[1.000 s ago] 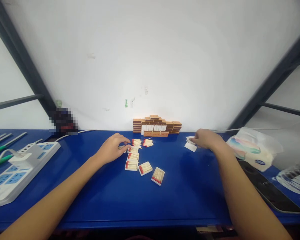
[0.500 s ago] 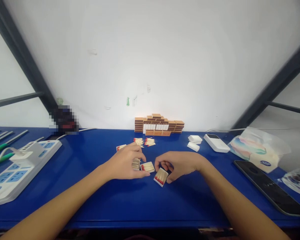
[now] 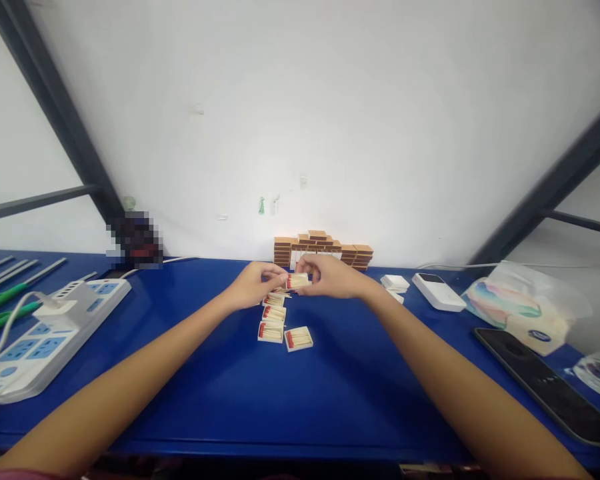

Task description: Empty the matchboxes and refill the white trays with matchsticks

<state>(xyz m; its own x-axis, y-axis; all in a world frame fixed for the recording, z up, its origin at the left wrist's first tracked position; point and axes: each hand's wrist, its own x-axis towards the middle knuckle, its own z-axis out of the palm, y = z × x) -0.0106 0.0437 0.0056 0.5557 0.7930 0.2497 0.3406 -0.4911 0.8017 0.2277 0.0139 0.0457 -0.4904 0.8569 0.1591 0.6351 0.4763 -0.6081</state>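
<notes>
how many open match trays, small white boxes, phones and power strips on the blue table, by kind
open match trays: 5, counting the held tray between left hand and right hand
small white boxes: 2
phone: 1
power strip: 1
total: 9

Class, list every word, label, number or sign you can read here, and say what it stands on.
Nothing here can be read.
Tissue pack: blue oval logo, too blurred.
Stacked matchboxes: no legible print.
Match tray between left hand and right hand: no print.
Power strip: no legible markings.
</notes>
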